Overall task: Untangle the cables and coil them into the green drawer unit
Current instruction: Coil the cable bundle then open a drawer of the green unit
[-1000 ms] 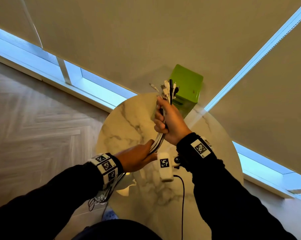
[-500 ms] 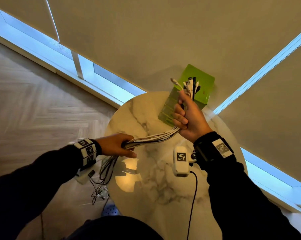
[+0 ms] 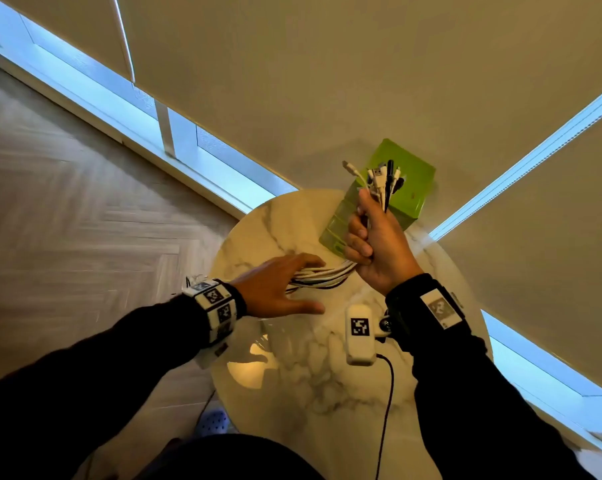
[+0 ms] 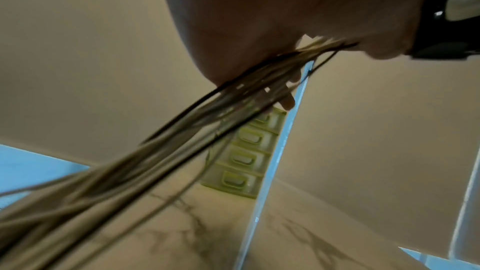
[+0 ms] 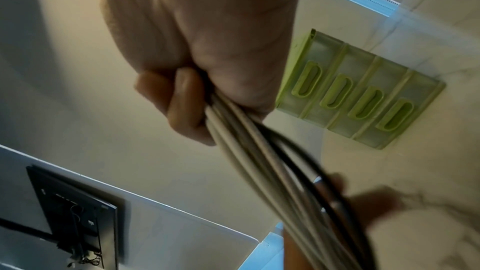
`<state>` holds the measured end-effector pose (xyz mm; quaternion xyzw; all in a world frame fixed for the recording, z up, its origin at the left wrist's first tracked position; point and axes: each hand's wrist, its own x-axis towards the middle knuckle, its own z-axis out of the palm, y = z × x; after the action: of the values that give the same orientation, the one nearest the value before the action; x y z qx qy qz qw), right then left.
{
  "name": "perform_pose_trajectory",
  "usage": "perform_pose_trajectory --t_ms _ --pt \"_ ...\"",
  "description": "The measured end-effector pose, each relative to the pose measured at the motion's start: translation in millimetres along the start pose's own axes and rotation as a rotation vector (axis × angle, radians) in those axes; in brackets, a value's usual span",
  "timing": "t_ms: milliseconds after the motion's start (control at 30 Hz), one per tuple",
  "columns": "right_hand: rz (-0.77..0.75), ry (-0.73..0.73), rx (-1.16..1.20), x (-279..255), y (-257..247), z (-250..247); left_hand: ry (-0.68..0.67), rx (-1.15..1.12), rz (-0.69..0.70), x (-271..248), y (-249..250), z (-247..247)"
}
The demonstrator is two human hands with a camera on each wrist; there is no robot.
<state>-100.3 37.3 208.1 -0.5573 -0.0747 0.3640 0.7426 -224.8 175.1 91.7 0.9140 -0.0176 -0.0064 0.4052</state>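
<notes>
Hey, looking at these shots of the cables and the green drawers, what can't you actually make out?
- Cables: the far ends run under the left hand in the head view; the left wrist view is blurred.
- Tangles: hidden inside the right hand.
- Connector types: too small.
- Green drawer unit: four fronts show, contents hidden; the right hand partly covers it in the head view.

No readable words, brands or numbers appeared anywhere. Only square black-and-white coded markers showed (patterns, not text): on the white wristband, the black wrist strap and the white rectangular camera module.
</notes>
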Motion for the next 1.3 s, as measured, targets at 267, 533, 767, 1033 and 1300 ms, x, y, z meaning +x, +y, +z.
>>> perform_pose_trajectory --t_ms 267,533,767,1033,1300 --pt "-0.091 0.138 -0.076 0.8 -5.1 -19.4 -0.262 0.149 -0.013 8.3 33.4 17.0" --pt "0.188 0.048 -0.278 -9.0 7.0 -36.8 -0.232 0.350 0.094 18.4 33.4 -28.5" --pt "0.344 -0.127 -0.254 -24.4 30.2 -39.3 -0.114 0.508 0.232 32.6 25.0 -37.5" --pt "0.354 -0.248 -0.318 -29.5 53.3 -43.8 0.017 0.300 0.219 41.8 17.8 -31.8" --pt "0.173 -0.254 -0.409 -21.4 41.1 -57.9 0.073 -0.040 -0.061 25.6 -5.5 -26.6"
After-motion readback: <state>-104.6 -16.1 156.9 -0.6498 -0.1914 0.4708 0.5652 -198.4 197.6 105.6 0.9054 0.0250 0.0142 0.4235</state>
